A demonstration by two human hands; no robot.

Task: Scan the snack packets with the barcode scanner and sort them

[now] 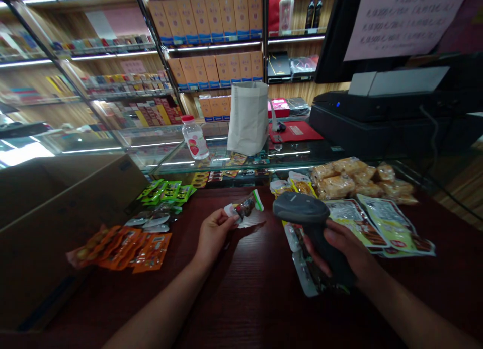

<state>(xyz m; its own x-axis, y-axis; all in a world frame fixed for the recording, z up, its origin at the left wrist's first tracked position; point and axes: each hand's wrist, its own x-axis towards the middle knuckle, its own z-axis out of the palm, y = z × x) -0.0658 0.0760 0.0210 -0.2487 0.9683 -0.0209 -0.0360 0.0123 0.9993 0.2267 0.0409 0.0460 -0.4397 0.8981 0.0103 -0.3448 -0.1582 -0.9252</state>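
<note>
My left hand (214, 234) pinches one end of a small clear snack packet (247, 207) with a green edge, held just above the dark wooden counter (241, 293). Wrapped round the handle of a grey barcode scanner (301, 207) is my right hand (349, 248). The scanner's head points left, toward the packet. Partly hidden beneath the scanner lie silver-edged snack packets (302, 268). To the left of my left hand are orange snack packets (141, 248), silver packets (153, 218) and green packets (168, 190).
An open cardboard box (68, 223) stands at the left. Wrapped bread-like packs (339, 180) and flat pale-green pouches (394, 223) lie at the right. A glass case (215, 165) behind bears a bottle (195, 140) and a white bag (248, 120). A monitor (335, 42) rises at right.
</note>
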